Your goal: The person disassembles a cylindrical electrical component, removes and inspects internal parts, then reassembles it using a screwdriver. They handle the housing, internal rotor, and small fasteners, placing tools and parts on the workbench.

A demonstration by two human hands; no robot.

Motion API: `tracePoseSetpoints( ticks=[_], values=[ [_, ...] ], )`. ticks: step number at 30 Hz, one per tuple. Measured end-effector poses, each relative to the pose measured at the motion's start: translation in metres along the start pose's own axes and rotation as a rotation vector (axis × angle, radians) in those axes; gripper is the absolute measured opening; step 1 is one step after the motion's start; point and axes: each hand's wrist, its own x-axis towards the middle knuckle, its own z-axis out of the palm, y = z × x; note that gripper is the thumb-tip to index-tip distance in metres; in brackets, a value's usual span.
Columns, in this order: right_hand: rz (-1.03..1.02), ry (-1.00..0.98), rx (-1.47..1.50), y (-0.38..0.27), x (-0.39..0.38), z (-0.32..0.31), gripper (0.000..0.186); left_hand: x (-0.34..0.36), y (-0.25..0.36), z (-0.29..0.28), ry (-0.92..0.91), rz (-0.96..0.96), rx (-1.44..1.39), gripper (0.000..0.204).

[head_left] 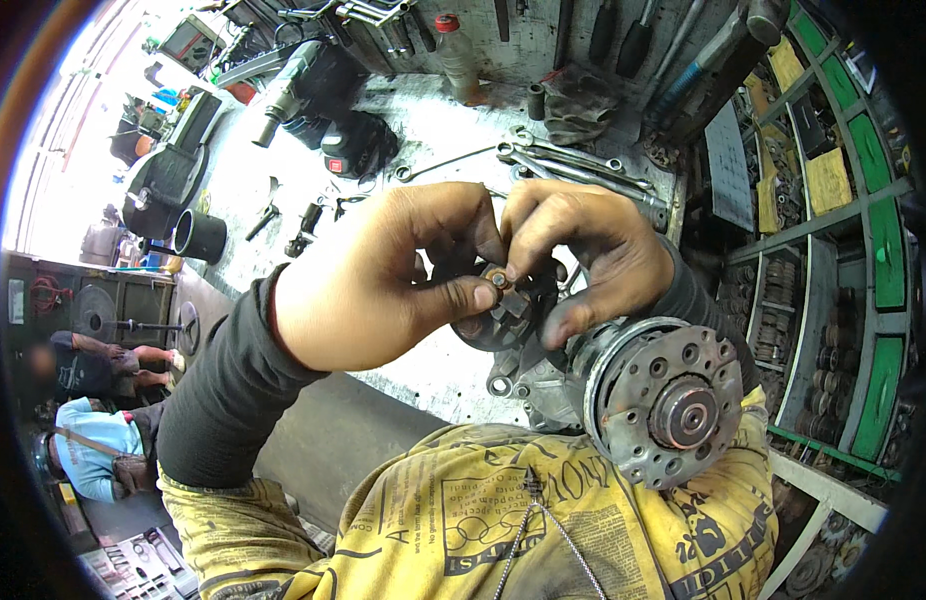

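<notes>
My left hand (383, 270) is closed, its thumb and forefinger pinching a small brass-coloured nut-like piece (499, 280). Close beside it, the curled fingers of my right hand (598, 250) meet the same spot, the forefinger tip touching the piece. My right thumb rests lower, against a dark, rounded metal part (478, 332) under both hands. Most of that part is hidden, and whether my right hand grips it is unclear. Just below my right wrist is a metal assembly with a round, holed flange and central hub (673, 405), near my chest.
Several wrenches (573, 170) lie on the worn white bench (423, 385) beyond my hands. A cordless impact wrench (293, 95) and a clear bottle (457, 65) stand farther back. Green-edged parts shelves (833, 250) line the right. Two people (93, 435) are at the far left.
</notes>
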Motion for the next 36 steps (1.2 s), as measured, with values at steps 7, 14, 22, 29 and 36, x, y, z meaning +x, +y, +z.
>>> tracePoseSetpoints(
  ticks=[7,14,22,29,36],
  values=[
    [0.204,-0.039,0.13,-0.005,0.011,0.005,0.06,0.004,-0.024,0.004,0.014,-0.118,-0.68,0.022],
    [0.402,-0.27,0.034,-0.025,0.029,-0.015,0.067,0.007,-0.034,-0.003,-0.074,-0.164,-0.801,0.022],
    [0.241,-0.372,-0.258,-0.041,0.047,-0.02,0.062,0.006,-0.028,-0.003,-0.025,-0.239,-0.801,0.019],
    [0.258,-0.365,-0.373,-0.048,0.048,-0.016,0.06,0.001,-0.025,0.008,0.064,-0.162,-0.775,0.019],
    [0.2,-0.395,-0.33,-0.041,0.044,-0.022,0.07,-0.004,-0.022,0.009,0.092,-0.171,-0.613,0.023]
  ],
)
